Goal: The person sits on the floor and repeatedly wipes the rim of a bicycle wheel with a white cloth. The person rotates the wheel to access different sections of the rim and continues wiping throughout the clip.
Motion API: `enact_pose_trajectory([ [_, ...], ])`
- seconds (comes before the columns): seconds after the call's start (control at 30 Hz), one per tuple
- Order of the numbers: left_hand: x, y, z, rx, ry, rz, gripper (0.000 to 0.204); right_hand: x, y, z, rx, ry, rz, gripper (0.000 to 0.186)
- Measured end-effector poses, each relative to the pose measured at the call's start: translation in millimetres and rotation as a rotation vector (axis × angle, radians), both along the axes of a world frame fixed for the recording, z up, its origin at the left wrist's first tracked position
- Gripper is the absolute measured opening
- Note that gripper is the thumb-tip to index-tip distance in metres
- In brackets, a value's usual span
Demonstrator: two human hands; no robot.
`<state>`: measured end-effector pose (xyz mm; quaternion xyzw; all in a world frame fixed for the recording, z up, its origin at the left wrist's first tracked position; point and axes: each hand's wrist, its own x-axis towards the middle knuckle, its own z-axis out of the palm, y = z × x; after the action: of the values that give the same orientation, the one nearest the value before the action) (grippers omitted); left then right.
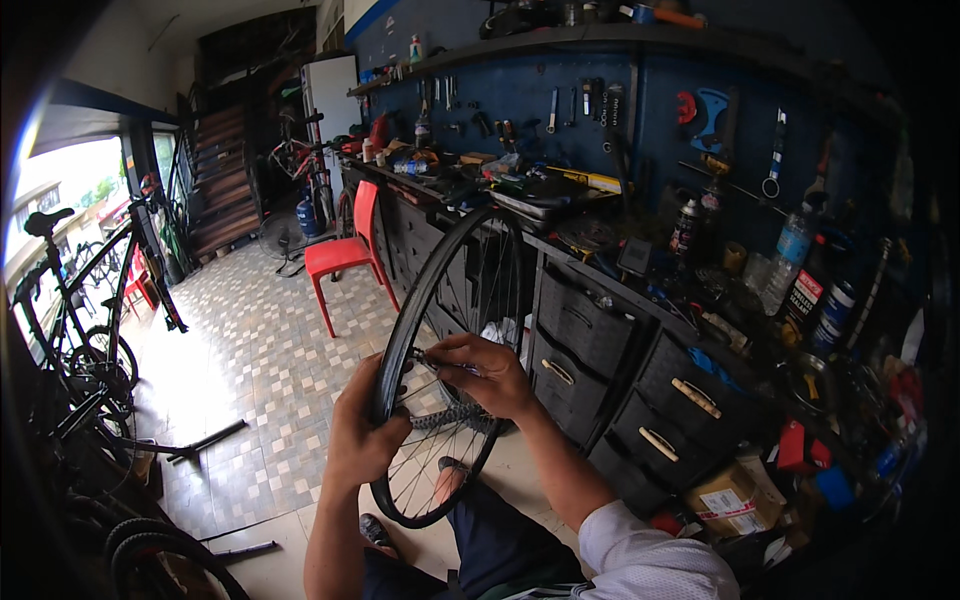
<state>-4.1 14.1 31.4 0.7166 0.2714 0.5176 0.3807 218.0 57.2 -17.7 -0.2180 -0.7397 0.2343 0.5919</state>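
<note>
A bicycle wheel (408,318) with a black tyre and thin spokes stands tilted upright in front of me, above my legs. My left hand (366,432) is closed round the tyre and rim on the wheel's near left side, the thumb on the inner side. Inside the rim, close to the left hand, my right hand (488,372) is closed in a pinch, its fingertips at a small dark part by the rim that I cannot make out. Toothed sprockets (452,415) show at the hub below the right hand.
A red plastic chair (340,258) stands beyond the wheel. To the right, a cluttered workbench with dark drawers (575,325) holds tools, bottles and spray cans. A cardboard box (735,500) sits low at the right. Bicycles (95,310) line the left; more tyres (150,545) lie lower left.
</note>
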Motion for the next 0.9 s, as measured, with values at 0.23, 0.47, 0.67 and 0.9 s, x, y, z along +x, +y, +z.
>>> enact_pose_trajectory([
  [0.23,2,0,-4,-0.042,-0.007,-0.033,0.069,-13,3,13,-0.197,0.197,0.177,0.022],
  [0.47,-1,-4,-1,-0.130,0.000,-0.026,0.074,-23,-6,25,-0.122,0.127,0.053,0.018],
  [0.67,3,-1,-2,-0.056,-0.049,-0.034,0.073,-30,4,17,-0.138,0.211,0.114,0.020],
  [0.9,-1,0,0,-0.054,-0.067,0.005,0.065,-39,-2,20,0.102,0.065,-0.143,0.035],
])
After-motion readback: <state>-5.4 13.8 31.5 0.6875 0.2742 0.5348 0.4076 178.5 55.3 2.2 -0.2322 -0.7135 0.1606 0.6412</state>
